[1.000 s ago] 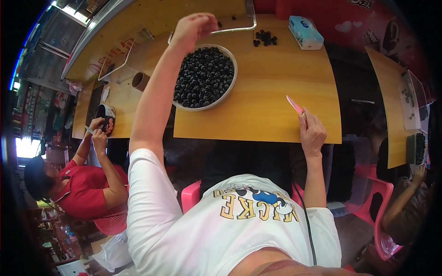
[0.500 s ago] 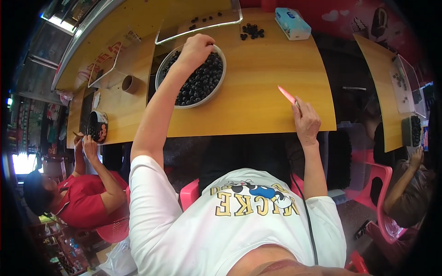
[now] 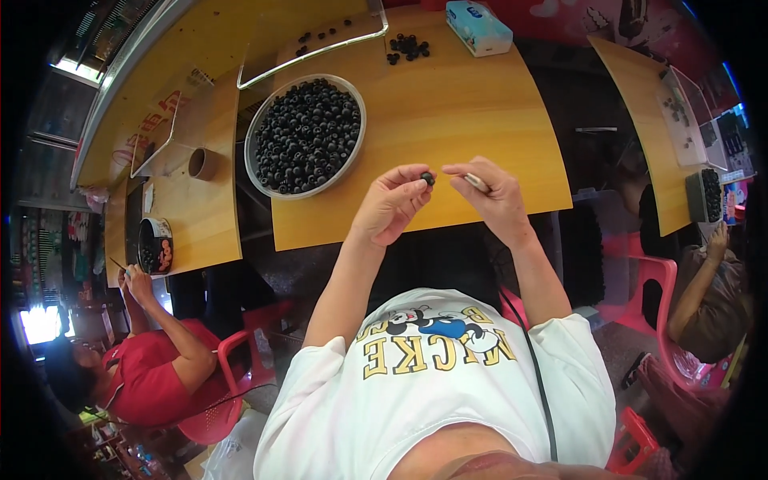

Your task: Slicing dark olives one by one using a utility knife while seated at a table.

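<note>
Between thumb and fingertips, my left hand [image 3: 392, 204] pinches a small round black piece [image 3: 428, 178] in front of my body, above the table's near edge. My right hand [image 3: 498, 196] is closed around a slim pale-handled knife [image 3: 478, 183], with its fingertips close to the piece. The knife's blade is hard to make out now. Left of my hands stands a white-rimmed bowl [image 3: 250, 166] heaped with many such black pieces [image 3: 308, 136]; neither hand touches it.
A small pile of black pieces [image 3: 408, 48] and a blue tissue pack [image 3: 480, 30] lie on the far side of the wooden table [image 3: 456, 104]. A clear-edged panel [image 3: 316, 54] stands behind the bowl. Co-workers sit at left [image 3: 152, 368] and right [image 3: 708, 312].
My left hand has come from the bowl toward the right and nearer my body, bringing out a black piece. My right hand has moved left with the knife to meet it.
</note>
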### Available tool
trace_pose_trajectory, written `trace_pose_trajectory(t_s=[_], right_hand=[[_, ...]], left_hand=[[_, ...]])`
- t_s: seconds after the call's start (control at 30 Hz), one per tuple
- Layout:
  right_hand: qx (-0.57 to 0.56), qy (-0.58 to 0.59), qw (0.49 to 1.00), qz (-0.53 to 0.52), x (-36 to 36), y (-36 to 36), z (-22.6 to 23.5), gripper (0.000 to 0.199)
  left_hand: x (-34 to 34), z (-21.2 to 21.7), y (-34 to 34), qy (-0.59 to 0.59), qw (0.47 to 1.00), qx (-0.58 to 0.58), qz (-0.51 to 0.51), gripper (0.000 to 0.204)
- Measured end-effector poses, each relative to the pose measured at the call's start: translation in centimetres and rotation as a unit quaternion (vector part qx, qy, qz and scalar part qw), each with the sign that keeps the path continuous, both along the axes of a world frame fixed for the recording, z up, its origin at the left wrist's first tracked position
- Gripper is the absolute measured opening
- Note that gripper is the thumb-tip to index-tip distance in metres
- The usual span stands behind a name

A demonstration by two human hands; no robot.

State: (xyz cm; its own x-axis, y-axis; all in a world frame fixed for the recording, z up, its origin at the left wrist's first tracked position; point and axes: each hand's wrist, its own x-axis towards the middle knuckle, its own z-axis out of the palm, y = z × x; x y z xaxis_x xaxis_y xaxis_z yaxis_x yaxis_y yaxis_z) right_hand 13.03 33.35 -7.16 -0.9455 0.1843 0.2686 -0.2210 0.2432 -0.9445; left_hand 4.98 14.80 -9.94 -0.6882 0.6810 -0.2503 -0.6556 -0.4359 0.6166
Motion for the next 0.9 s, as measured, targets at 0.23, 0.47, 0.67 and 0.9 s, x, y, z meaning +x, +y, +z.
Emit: trace_pose_trajectory(t_s=[0.23,0.47,0.67,0.9], right_hand=[[0.133,0.033,0.989,0.057,-0.9,-1.4,-0.1,0.027],[0.165,0.084,0.982,0.031,-0.7,-1.9,-0.7,0.030],[0.261,0.210,0.942,-0.037,-0.9,-2.1,-1.5,0.027],[0.318,0.245,0.914,-0.063,-0.1,-2.1,-1.9,0.030]], left_hand=[[1.1,1.1,-0.5,0.013,1.000,-0.002,-0.015,0.027],[1.0,0.3,-1.0,-0.014,1.000,0.000,-0.008,0.025],[2.2,-0.5,-0.1,-0.108,0.993,0.036,0.007,0.021],[2.6,-1.7,0.0,-0.105,0.988,0.109,-0.016,0.025]])
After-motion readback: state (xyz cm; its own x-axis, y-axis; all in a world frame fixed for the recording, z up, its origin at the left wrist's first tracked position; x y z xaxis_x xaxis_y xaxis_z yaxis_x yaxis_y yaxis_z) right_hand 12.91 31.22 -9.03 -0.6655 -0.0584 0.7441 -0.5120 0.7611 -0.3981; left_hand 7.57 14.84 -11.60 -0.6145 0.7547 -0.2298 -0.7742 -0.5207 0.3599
